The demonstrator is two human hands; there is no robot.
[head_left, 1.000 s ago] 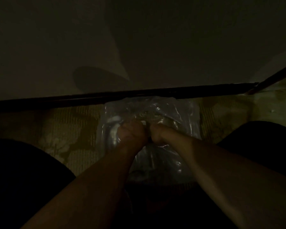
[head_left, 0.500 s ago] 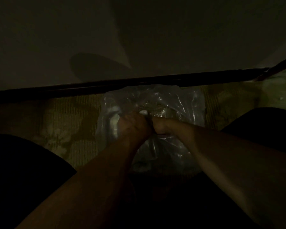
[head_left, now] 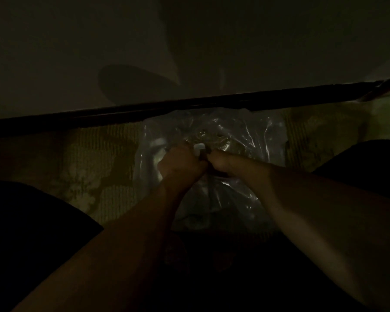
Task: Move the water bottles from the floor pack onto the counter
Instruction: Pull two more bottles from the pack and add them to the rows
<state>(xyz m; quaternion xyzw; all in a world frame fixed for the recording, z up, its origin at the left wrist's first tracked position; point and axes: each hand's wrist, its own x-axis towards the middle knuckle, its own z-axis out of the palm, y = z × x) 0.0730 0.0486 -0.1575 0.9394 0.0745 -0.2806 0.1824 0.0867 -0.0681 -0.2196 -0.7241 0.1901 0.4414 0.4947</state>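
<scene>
**Two fists on the wrap**

Both hands — left hand (head_left: 180, 162), right hand (head_left: 221, 163) — clench the shrink-wrap of the bottle pack (head_left: 214, 167) on the floor. Pull apart steadily, widening the tear beside the white cap (head_left: 199, 147) — don't jerk.

Bottle pack (head_left: 214, 158) on floor (head_left: 104, 167) at centre, baseboard (head_left: 122, 112) just behind it, left hand (head_left: 180, 164) and right hand (head_left: 221, 162) together on its top, knees at near left and right.

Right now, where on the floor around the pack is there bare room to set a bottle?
Bare patterned floor lies left of the plastic-wrapped pack, up to the dark baseboard; a narrower strip lies right of it. The pack's middle is crowded: left hand and right hand both grip there.
</scene>
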